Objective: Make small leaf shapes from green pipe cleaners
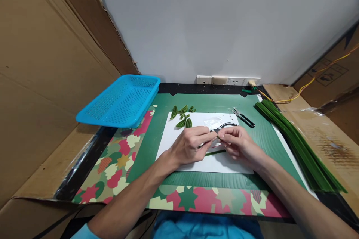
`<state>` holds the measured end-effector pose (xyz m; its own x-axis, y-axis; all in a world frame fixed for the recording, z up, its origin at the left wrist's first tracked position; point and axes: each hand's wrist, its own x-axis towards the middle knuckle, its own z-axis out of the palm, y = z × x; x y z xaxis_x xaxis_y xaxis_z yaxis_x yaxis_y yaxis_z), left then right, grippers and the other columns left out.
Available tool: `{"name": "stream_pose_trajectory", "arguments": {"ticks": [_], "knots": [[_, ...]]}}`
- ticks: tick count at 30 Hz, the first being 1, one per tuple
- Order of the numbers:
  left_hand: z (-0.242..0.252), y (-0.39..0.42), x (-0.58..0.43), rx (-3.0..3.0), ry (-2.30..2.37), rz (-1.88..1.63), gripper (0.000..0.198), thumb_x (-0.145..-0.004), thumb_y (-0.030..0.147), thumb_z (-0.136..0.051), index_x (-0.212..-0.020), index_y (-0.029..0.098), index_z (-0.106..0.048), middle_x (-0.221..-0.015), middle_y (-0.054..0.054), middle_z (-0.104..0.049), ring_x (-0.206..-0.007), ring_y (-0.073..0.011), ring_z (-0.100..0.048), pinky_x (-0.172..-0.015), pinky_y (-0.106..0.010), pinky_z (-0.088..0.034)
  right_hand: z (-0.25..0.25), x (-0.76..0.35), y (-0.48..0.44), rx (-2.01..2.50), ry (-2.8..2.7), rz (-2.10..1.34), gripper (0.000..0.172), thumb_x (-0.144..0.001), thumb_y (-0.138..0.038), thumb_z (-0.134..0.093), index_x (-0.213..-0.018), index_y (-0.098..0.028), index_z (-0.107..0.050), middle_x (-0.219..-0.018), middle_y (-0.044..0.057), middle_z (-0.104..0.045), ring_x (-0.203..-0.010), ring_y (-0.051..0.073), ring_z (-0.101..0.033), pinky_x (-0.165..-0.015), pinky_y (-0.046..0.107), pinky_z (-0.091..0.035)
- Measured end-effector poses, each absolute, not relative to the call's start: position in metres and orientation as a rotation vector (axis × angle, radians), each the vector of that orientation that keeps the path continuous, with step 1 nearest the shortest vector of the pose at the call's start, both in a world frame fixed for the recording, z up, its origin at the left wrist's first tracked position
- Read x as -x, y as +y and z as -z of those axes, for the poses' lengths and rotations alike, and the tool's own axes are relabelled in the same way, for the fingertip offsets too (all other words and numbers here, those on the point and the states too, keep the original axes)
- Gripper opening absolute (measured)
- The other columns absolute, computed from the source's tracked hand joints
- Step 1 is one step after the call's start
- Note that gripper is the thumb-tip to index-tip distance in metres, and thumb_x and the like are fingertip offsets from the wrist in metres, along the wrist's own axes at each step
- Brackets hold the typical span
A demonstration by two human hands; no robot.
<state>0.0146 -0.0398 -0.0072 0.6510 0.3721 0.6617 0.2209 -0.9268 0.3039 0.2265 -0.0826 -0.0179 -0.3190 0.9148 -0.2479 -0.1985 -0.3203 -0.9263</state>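
Over a white sheet of paper (168, 153), my left hand (193, 143) and my right hand (238, 142) meet with fingertips pinched together. A small bit of green pipe cleaner shows between the fingertips, mostly covered by them. Under the hands a short length of green pipe cleaner (215, 153) lies on the paper. Behind them is a pair of scissors with dark handles (228, 124), partly hidden, beside a clear plastic piece (212, 121). Several leaf shapes of bent green pipe cleaner (189, 122) lie at the paper's upper left.
A blue perforated basket (120, 101) stands at the left. Small black-handled snips (244, 118) lie on the green mat (146, 157). A thick bundle of green pipe cleaners (300, 145) stretches along the right. Cardboard (56, 63) walls the left side; wall sockets (220, 80) line the back.
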Motion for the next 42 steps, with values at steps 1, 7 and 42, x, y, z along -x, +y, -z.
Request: {"name": "stream_pose_trajectory", "arguments": {"ticks": [1, 7, 42], "knots": [[0.009, -0.041, -0.015, -2.702, 0.469, -1.149, 0.019, -0.097, 0.006, -0.056, -0.1, 0.013, -0.073, -0.07, -0.002, -0.06, -0.063, -0.014, -0.053, -0.055, -0.027, -0.038, 0.018, -0.229, -0.081, 1.063, -1.015, -1.845, 0.041, -0.081, -0.053, -0.082, -0.074, -0.018, -0.062, -0.054, -0.009, -0.042, -0.037, 0.003, -0.02, -0.033, 0.021, -0.015], [0.011, -0.047, -0.022, -2.322, 0.67, -1.076, 0.015, -0.102, 0.017, -0.059, -0.101, 0.015, -0.073, -0.079, -0.003, -0.062, -0.069, -0.0129, -0.056, -0.062, -0.026, -0.044, 0.017, -0.233, -0.085, 1.145, -1.329, -1.375, 0.029, -0.092, -0.047, -0.075, -0.093, -0.018, -0.07, -0.064, -0.004, -0.055, -0.04, 0.006, -0.035, -0.036, 0.022, -0.028], [0.005, -0.05, -0.025, -2.565, 0.385, -1.293, 0.022, -0.093, 0.006, -0.063, -0.109, 0.018, -0.073, -0.085, -0.007, -0.071, -0.078, -0.019, -0.06, -0.071, -0.033, -0.053, 0.004, -0.234, -0.086, 0.987, -0.886, -1.975, 0.038, -0.076, -0.046, -0.086, -0.075, -0.018, -0.06, -0.052, -0.013, -0.028, -0.041, 0.002, -0.009, -0.032, 0.017, -0.011]]}}
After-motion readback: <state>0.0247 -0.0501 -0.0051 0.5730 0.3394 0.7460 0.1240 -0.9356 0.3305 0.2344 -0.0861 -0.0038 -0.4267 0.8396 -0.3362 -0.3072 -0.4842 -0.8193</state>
